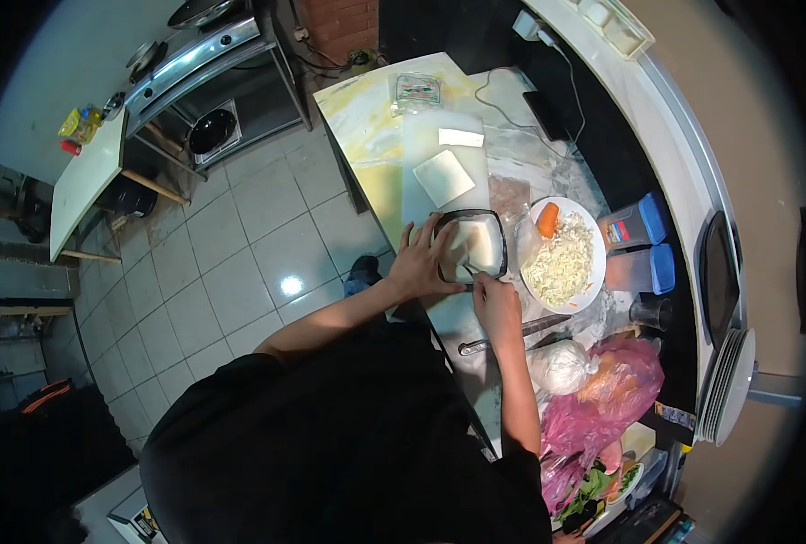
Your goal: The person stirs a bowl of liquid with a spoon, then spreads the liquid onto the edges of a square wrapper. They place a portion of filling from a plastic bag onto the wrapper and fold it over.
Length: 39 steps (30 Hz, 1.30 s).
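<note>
A dark-rimmed square bowl (477, 240) holds a pale, creamy mixture. My left hand (421, 263) is spread against the bowl's left side, fingers on its rim. Over the near edge of the bowl, my right hand (497, 308) is closed around a thin utensil (468, 268) that dips into the mixture. Beyond the bowl, a white square slab (444, 178) and a white strip (461, 138) lie on a pale cutting board (414, 136). To the right is a white plate (600, 272) of shredded food with a piece of carrot (548, 219).
A knife (521, 335) lies right of my right forearm. Nearby are a white bag (559, 366), a pink bag (602, 399), blue-lidded containers (655, 218) and a dark cup (651, 312). Stacked plates (727, 385) stand at the right; a stove (194, 63) is at upper left.
</note>
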Tool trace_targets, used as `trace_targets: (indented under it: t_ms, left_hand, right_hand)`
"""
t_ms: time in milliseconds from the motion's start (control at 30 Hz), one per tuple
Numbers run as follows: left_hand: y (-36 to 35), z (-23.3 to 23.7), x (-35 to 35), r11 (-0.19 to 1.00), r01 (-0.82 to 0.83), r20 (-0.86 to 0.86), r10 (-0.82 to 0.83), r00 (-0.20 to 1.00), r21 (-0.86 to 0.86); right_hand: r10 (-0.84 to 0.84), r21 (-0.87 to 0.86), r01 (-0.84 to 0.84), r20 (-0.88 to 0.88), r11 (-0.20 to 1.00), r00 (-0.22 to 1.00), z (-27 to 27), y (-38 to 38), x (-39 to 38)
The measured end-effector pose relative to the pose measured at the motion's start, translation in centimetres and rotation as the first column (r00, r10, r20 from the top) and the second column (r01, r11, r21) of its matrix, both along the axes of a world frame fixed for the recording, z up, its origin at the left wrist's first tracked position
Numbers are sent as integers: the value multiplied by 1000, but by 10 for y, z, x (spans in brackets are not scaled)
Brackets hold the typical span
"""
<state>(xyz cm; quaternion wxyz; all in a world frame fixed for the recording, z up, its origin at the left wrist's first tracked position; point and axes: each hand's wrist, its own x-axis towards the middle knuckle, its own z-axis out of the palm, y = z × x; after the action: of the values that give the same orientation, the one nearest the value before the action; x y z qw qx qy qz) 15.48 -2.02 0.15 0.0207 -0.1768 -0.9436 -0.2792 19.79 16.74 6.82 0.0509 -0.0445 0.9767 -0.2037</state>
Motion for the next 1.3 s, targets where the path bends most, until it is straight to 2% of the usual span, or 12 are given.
trace_targets:
  t_ms: [167, 267, 367, 467, 567, 767, 833, 867, 1033, 1167, 1233, 1300]
  left_hand:
    - [0, 1, 1, 1000, -8, 9, 8, 1000, -1]
    - [1, 0, -1, 1000, -4, 14, 4, 1000, 2]
    - [-2, -1, -2, 1000, -2, 35, 1, 999, 23]
    - [-2, 2, -3, 999, 7, 41, -9, 999, 47]
    - [0, 4, -2, 1000, 7, 44, -8, 999, 3]
    - [-1, 0, -7, 998, 30, 5, -31, 1000, 55]
    - [-4, 1, -13, 999, 35, 33, -36, 999, 38]
    - [-4, 1, -17, 998, 47, 8, -47, 999, 31]
    - [-3, -4, -31, 988, 144, 0, -144, 990, 50]
    - [-8, -2, -45, 975, 210, 27, -212, 977, 77]
    - [-11, 2, -56, 960, 259, 49, -265, 963, 108]
    - [-11, 2, -62, 946, 294, 78, -306, 949, 138]
  right_hand:
    - [42, -83, -50, -101, 995, 994, -6, 16, -10]
    - [-35, 46, 35, 3, 998, 999, -6, 26, -1]
    - [1, -44, 0, 18, 999, 1000, -6, 20, 13]
    - [46, -162, -57, -74, 985, 996, -16, 15, -2]
    - [-65, -61, 65, 5, 996, 998, -6, 17, 1]
    - [-36, -168, 44, 52, 985, 998, -13, 5, 7]
    - [-58, -204, 52, -26, 978, 998, -13, 8, -7]
    - [-144, -126, 142, -4, 982, 990, -9, 9, -6]
    - [-197, -72, 201, 51, 977, 979, -2, 1, 20]
    - [-190, -175, 190, 14, 966, 982, -8, -5, -5]
    - [-313, -76, 311, -25, 947, 949, -4, 0, -6]
    - [-376, -23, 377, 36, 926, 926, -1, -7, 5]
